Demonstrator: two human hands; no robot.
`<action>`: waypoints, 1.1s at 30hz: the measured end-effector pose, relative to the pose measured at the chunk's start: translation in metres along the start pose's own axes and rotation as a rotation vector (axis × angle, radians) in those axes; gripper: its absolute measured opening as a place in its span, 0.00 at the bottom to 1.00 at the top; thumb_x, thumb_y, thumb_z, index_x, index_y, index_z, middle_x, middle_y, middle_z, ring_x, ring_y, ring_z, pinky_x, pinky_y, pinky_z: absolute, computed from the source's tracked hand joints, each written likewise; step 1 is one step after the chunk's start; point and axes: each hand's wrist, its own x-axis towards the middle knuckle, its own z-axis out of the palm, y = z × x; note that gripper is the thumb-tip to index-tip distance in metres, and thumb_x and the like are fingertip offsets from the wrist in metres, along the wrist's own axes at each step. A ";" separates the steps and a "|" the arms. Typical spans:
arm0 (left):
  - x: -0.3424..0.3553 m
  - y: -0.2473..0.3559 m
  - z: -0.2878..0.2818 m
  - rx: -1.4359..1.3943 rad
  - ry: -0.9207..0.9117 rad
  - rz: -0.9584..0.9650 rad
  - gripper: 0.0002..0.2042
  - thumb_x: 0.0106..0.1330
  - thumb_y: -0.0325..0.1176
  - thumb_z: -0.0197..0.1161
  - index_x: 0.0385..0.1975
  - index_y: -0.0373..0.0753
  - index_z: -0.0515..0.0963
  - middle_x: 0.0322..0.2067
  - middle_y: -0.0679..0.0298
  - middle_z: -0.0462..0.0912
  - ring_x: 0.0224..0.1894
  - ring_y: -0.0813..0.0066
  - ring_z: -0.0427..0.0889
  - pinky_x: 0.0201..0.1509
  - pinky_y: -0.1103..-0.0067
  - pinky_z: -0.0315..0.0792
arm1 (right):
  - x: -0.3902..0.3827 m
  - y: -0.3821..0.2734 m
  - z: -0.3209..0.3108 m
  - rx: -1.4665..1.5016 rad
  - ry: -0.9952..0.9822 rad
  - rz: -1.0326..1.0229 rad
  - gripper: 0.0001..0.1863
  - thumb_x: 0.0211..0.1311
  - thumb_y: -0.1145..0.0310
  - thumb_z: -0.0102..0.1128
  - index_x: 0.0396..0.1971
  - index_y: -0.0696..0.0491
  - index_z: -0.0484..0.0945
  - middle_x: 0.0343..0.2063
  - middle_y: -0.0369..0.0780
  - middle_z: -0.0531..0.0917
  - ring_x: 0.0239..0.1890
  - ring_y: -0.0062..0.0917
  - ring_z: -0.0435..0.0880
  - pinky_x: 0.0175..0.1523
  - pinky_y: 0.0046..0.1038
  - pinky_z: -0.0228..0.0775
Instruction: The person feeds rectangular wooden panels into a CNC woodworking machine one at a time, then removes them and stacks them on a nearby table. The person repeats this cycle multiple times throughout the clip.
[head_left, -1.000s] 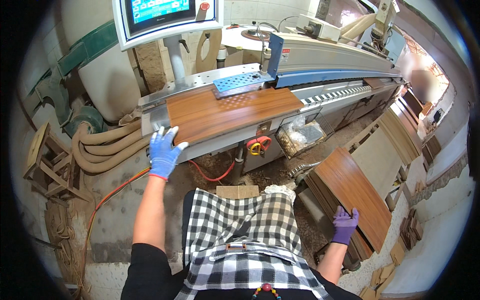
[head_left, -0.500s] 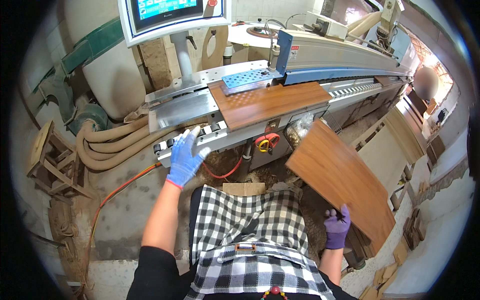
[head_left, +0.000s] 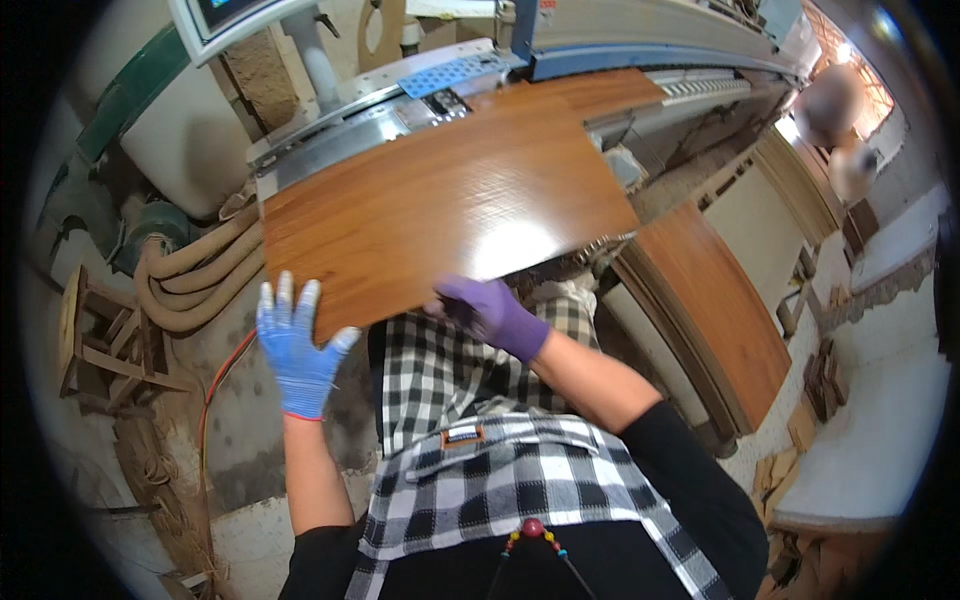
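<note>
A large wood-grain panel (head_left: 430, 200) lies across the front of the machine bed, tilted slightly, with light glaring off its face. At its near left corner, my left hand (head_left: 300, 355) in a blue glove rests with fingers stretched and spread. My right hand (head_left: 490, 315), in a purple glove, is closed at the panel's near edge, the fingers partly smeared. Behind it a second wood-grain panel (head_left: 610, 92) sits on the machine, beside a blue perforated plate (head_left: 450, 75).
To the right stands a stack of panels (head_left: 715, 300) with a wood-grain top. Ribbed hoses (head_left: 195, 290) curve along the floor at left, near a wooden stool (head_left: 115, 345). A screen on a post (head_left: 315, 60) stands at the back left. Another person (head_left: 832, 105) is far right.
The large panel has come from the right-hand stack to the machine front, with my right hand. My left hand has moved lower left onto its corner. The panel behind has shifted right.
</note>
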 end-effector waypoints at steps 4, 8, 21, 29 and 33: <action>-0.007 -0.040 0.002 0.068 0.008 -0.012 0.32 0.54 0.57 0.67 0.55 0.42 0.76 0.60 0.54 0.73 0.63 0.52 0.67 0.69 0.60 0.56 | 0.044 0.010 0.025 0.613 0.108 0.516 0.10 0.65 0.67 0.60 0.42 0.55 0.76 0.32 0.38 0.82 0.31 0.23 0.83 0.35 0.23 0.77; 0.014 -0.063 0.014 0.120 -0.017 -0.061 0.34 0.54 0.57 0.67 0.57 0.42 0.74 0.61 0.54 0.72 0.64 0.53 0.67 0.69 0.61 0.57 | 0.072 0.009 0.033 0.766 0.085 0.484 0.11 0.66 0.69 0.58 0.44 0.55 0.74 0.35 0.38 0.81 0.33 0.26 0.85 0.37 0.26 0.79; 0.085 -0.062 0.054 0.102 -0.049 -0.262 0.32 0.57 0.58 0.64 0.57 0.43 0.75 0.61 0.54 0.72 0.65 0.53 0.65 0.67 0.64 0.60 | -0.124 -0.131 -0.195 -1.828 0.771 0.324 0.29 0.58 0.53 0.59 0.53 0.59 0.74 0.53 0.52 0.77 0.56 0.45 0.75 0.61 0.41 0.65; 0.083 -0.056 0.061 0.137 -0.014 -0.249 0.31 0.59 0.57 0.63 0.57 0.42 0.75 0.61 0.54 0.72 0.65 0.52 0.66 0.66 0.64 0.62 | -0.232 -0.103 -0.224 -2.052 0.858 0.520 0.35 0.56 0.47 0.61 0.55 0.59 0.71 0.56 0.51 0.73 0.60 0.45 0.69 0.64 0.43 0.59; 0.079 -0.066 0.062 0.147 -0.046 -0.270 0.29 0.61 0.54 0.63 0.58 0.44 0.74 0.62 0.56 0.70 0.66 0.51 0.64 0.68 0.65 0.60 | -0.228 -0.112 -0.195 -1.967 0.824 0.526 0.34 0.49 0.56 0.68 0.55 0.56 0.71 0.57 0.49 0.72 0.60 0.45 0.69 0.64 0.43 0.58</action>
